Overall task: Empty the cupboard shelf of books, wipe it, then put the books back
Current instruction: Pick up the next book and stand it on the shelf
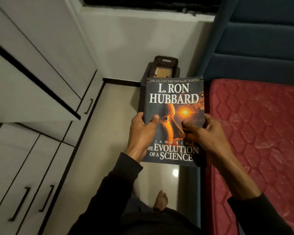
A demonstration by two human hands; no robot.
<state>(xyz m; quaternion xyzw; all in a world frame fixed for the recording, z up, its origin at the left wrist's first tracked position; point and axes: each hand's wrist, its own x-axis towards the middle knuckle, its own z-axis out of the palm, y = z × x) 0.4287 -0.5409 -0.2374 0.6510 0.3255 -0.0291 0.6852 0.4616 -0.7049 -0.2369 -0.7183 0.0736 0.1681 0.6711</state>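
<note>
We record a book (175, 106) with a dark grey-blue cover, white lettering and an orange, scale-textured face beside an orange-gold glow. We list the mattress (261, 133) as dull red, quilted in a hexagon pattern. The headboard (261, 39) is deep blue in padded bands. The cupboard (32, 82) fronts are white with black edges and black handles. The basket (165, 65) is dark brown. Both sleeves (109, 192) are black; the floor (112, 116) is glossy beige.

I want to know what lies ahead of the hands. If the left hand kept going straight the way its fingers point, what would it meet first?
Probably the dark basket on the floor by the wall, beyond the book that the left hand grips. Depth is unclear from this one view.
</note>
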